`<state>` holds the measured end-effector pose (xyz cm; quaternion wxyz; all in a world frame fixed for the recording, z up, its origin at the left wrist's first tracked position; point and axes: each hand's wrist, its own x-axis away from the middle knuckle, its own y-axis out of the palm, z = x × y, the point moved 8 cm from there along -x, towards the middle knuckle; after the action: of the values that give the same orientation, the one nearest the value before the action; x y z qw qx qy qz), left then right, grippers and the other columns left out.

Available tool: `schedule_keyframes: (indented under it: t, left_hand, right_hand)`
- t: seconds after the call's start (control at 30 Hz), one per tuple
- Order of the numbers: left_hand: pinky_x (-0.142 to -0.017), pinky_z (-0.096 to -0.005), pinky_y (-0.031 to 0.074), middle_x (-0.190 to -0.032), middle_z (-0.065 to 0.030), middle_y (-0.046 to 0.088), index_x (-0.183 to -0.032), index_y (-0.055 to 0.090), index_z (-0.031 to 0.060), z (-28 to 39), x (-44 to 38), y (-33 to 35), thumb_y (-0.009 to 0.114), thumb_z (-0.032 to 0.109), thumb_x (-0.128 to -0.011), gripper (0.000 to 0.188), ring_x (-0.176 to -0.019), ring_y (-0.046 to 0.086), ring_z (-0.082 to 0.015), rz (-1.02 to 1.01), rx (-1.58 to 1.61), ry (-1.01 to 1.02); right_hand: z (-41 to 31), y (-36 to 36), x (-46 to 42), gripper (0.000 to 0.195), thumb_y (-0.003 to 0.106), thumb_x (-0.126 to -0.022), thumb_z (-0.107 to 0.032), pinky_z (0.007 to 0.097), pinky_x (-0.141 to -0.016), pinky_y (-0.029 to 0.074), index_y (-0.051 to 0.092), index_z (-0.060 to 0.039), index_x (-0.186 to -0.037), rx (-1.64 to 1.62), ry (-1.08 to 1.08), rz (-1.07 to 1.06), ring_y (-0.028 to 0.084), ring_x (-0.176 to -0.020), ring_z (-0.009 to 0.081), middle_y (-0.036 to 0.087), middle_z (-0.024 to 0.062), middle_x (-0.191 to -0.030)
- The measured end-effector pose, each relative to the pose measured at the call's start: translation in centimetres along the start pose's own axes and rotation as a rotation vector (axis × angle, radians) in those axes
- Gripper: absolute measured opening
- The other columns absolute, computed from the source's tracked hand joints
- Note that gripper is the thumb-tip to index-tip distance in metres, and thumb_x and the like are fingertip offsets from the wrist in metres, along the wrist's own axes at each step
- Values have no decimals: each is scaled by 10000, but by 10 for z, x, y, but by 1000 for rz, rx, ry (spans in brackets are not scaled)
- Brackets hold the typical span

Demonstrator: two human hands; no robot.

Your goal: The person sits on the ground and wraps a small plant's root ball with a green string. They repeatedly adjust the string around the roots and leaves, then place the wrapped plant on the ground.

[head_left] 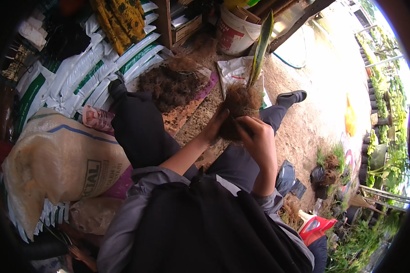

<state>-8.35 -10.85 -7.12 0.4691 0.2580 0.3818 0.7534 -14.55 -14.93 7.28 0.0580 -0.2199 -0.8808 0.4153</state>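
A snake plant (260,51) with a tall, yellow-edged leaf rises from a ball of brown coconut fibre (243,99) between my knees. My left hand (217,124) holds this ball from the left side, its fingers partly lost in shadow. Against the near right side of the ball, the bent fingers of my right hand (258,131) press and pinch. A thin pale strand shows by the fingertips; whether it is string or fibre is unclear. The ball's underside is hidden by my hands.
Loose dark fibre (171,85) lies heaped ahead. White-and-green plastic packs (89,68) are stacked left, behind a woven sack (78,157). A white bucket (235,36) stands ahead. Black plastic bags (288,179) lie right. Another person's hand (80,254) shows lower left.
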Motion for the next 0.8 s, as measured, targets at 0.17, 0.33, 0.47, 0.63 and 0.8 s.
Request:
schedule_keyframes:
  t: [0.17,0.33,0.47,0.63,0.8]
  left_hand:
    - [-963,-344,420,-1275,-98,455,-1362,284,103,-4,-2,-8,464,318,-940,506,-1150,483,-197,-7,-19,32]
    - [-974,-335,414,-1288,-84,454,-1371,286,98,-10,-4,-10,445,300,-950,493,-1157,479,-182,-31,42,15]
    - [-985,-335,407,-1302,-82,447,-1378,285,94,-12,-4,-16,429,306,-958,492,-1165,477,-177,-33,90,-17]
    - [-992,-356,412,-1321,-96,447,-1387,278,85,3,5,4,368,407,-962,541,-1184,477,-204,-12,73,-130]
    - [-985,-403,437,-1345,-117,433,-1381,304,68,6,10,9,280,475,-961,585,-1194,479,-236,-62,88,-207]
  right_hand:
    - [-4,-3,2,141,620,-780,-38,316,-642,486,639,-10,-917,-15,-22,26,637,-716,274,631,142,-821]
    - [-15,-18,5,129,638,-773,-26,308,-607,479,651,-33,-901,-12,-55,71,627,-669,233,616,105,-796]
    - [-17,-27,8,138,653,-761,-15,285,-571,459,653,-40,-896,39,-55,114,595,-622,187,593,86,-756]
    - [-9,-45,9,154,662,-732,-23,326,-601,478,656,-71,-879,21,-20,221,612,-653,236,613,75,-781]
    - [8,-63,15,198,640,-731,38,278,-577,451,659,-53,-906,-137,0,331,583,-632,159,579,70,-737]
